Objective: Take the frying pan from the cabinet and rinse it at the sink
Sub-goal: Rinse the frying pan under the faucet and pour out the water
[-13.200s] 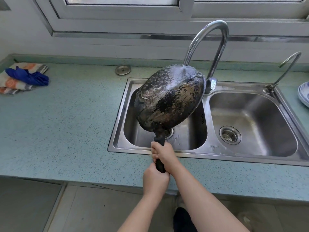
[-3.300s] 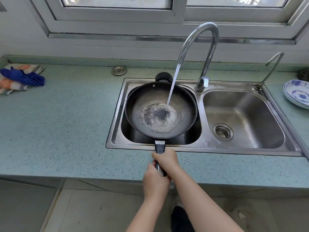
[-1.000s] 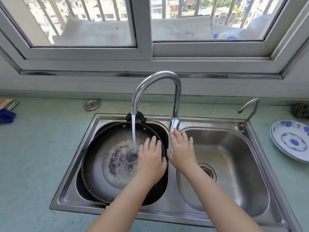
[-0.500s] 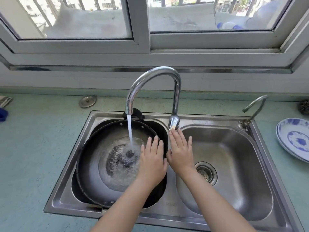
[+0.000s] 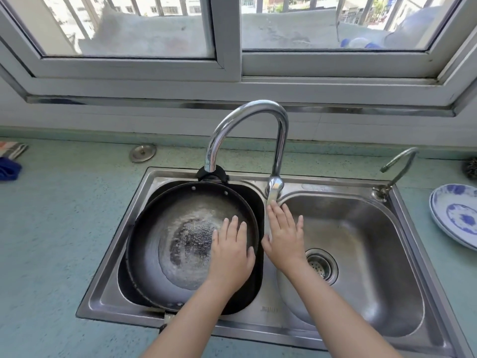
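The left hand [image 5: 231, 250] lies with straight fingers over the frying pan [image 5: 165, 244]. The right hand [image 5: 284, 233], fingers spread, touches the tap lever [image 5: 273, 189] just ahead. Fingertips, probably wet, could slip off it.

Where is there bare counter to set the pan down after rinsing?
Widest bare patch: the counter left of the sink, between the blue cloth and the rim. The right basin is bare too, save the right hand over its left edge. Crowded: the frying pan fills the left basin; blue-and-white plates take the right counter.
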